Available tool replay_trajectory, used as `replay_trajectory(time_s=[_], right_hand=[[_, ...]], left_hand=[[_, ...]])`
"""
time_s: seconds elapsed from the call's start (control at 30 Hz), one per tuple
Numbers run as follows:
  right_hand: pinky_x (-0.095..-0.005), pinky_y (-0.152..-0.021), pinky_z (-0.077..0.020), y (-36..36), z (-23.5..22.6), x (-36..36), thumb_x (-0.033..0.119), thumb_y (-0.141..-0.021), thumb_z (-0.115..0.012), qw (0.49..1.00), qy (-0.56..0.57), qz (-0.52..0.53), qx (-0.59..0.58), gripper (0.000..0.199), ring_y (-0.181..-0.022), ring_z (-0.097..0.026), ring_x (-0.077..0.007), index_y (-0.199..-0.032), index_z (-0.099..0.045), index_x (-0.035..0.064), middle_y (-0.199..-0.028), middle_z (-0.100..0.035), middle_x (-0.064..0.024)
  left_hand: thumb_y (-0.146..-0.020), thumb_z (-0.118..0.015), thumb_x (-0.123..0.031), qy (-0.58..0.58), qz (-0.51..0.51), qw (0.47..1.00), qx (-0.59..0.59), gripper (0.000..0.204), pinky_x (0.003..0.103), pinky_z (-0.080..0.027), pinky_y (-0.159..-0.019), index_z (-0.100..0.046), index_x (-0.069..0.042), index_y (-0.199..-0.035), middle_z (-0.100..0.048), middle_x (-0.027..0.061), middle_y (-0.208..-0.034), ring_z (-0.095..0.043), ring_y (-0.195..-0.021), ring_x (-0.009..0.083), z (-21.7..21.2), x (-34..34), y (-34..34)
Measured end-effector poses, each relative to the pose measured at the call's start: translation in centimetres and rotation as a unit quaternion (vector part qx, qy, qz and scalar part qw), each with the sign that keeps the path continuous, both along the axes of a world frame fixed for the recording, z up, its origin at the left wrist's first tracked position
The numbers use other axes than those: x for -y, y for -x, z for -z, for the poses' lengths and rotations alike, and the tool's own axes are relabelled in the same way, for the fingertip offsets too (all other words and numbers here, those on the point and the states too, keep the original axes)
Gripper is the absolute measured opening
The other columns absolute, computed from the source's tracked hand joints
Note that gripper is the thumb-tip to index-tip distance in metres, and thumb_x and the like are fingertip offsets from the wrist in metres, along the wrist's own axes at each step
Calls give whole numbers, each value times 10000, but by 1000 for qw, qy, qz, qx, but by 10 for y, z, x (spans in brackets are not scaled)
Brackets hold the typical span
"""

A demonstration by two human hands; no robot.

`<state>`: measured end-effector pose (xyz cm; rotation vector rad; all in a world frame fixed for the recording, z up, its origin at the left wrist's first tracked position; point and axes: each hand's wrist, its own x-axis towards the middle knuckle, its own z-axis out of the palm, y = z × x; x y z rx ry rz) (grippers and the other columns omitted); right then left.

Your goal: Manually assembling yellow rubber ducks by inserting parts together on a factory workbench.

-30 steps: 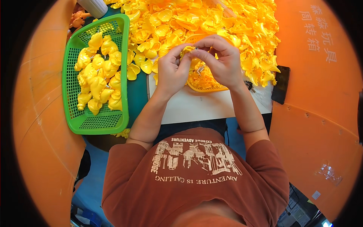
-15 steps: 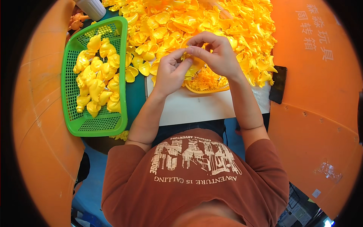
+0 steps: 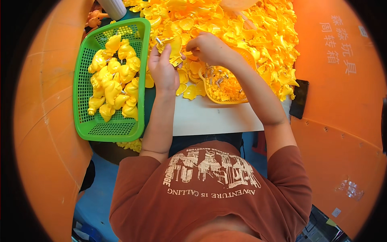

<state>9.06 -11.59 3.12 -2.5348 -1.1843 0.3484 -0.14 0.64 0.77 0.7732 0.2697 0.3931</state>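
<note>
My left hand is closed on a yellow plastic shell half, held up over the near edge of the pile. A small silver metal cylinder sticks out at the shell's upper left. Just to the right hovers my right hand, its fingers curled together close to the heap of loose yellow shells. Whatever lies between those fingertips is hidden. Below the right wrist stands a small yellow basket with tiny orange-yellow parts and several silver cylinders in it.
A green mesh basket on the left carries several assembled yellow figures. Behind it are a white ribbed container and an orange figure. A dark phone rests by the right orange panel. The white tabletop spans the near side.
My hands, together before, have separated. The left moved up and left with the shell, which now shows plainly; the right shifted slightly and no longer touches the left.
</note>
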Motion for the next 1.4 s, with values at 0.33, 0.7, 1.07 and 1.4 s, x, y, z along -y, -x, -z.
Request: replay_trajectory(time_s=[0.33, 0.7, 1.07, 1.4], right_hand=[[-287, -817, -473, 49, -26, 44, -4, -802, -599, 817, -469, 92, -322, 315, -906, -559, -132, -1113, -550, -15, -1002, -575, -53], [-267, -705, -446, 97, -13, 51, -1, -742, -661, 883, -439, 160, 46, 209, -781, -579, -162, -949, -632, 0, -778, -615, -62], [-181, -459, -358, 110, -16, 56, 49, -797, -638, 882, -353, 311, -37, 256, -516, -464, -31, -1039, -584, -16, -575, -531, -2], [-205, -650, -476, 127, -13, 59, -36, -820, -560, 786, -548, 250, -135, 132, -738, -618, -127, -951, -545, -33, -765, -613, -61]], left_hand=[[-909, -485, -115, 17, 137, 990, -15, 187, 239, -451, -478, -470, -79, -1091, -578, 75, -912, -582, -641, 141, -11, 20, 9], [-841, -614, -84, 13, 165, 986, 14, 262, 243, -471, -506, -487, -40, -1066, -585, 75, -872, -573, -629, 136, -4, 40, 16], [-797, -659, -49, -23, 183, 983, 19, 309, 226, -454, -474, -490, -37, -1056, -604, 86, -805, -565, -593, 123, -9, 49, 21], [-814, -650, -91, 2, 236, 972, -6, 292, 227, -445, -453, -490, -48, -1055, -604, 83, -823, -564, -592, 121, -2, 43, 20]])
